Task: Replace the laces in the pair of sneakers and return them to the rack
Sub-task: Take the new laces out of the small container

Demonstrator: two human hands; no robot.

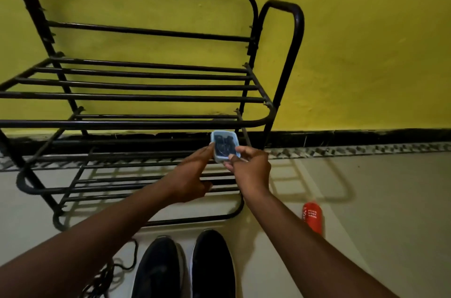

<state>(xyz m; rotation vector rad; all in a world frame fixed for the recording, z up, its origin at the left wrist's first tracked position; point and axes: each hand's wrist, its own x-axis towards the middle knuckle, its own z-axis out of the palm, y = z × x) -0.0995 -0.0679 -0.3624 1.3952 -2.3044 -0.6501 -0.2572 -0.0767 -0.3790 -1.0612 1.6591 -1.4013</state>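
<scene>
1. Loose black lace [107,273] at bottom left, just beside the sneakers [158,268].
2. Left hand [192,173] grips the lace box [225,145] by its left edge, mid-frame.
3. Right hand [251,171] pinches its lower right corner. The sneakers are straight below both hands, toes pointing up-frame.

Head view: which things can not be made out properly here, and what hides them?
- Blue box: contents dark, small and blurred; the right hand covers its lower edge.
- Sneakers: heels cut off by bottom edge; eyelets too dark.
- Loose lace: partly behind left forearm.
- Red bottle: partly behind right forearm.
</scene>
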